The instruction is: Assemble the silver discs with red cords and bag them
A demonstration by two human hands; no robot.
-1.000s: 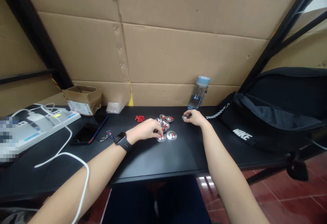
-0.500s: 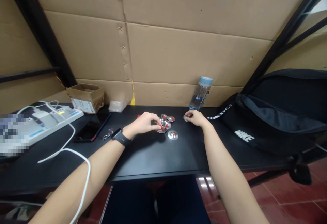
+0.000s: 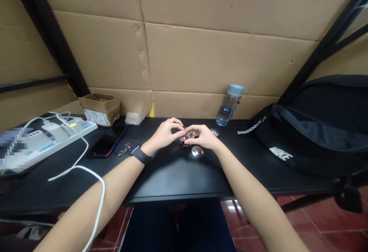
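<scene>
Brown cardboard wall (image 3: pixel 201 60) — black desk (image 3: pixel 178 179) below — red tiled floor (image 3: pixel 330 221) (shiny in patches).

From here I count one left hand (image 3: pixel 164 135), one right hand (image 3: pixel 202 137) and one watch (image 3: pixel 140 154). Two metal discs (image 3: pixel 197 151) show clearly enough to number; there are more bunched at the hands, too covered for me to count. I also make out one black table (image 3: pixel 184 179), one bottle (image 3: pixel 227 108), one backpack (image 3: pixel 319 125), one cardboard box (image 3: pixel 111 108), one clear plastic packet (image 3: pixel 134 118), one dark-screened device (image 3: pixel 106 143) and one keychain (image 3: pixel 124 150).
</scene>
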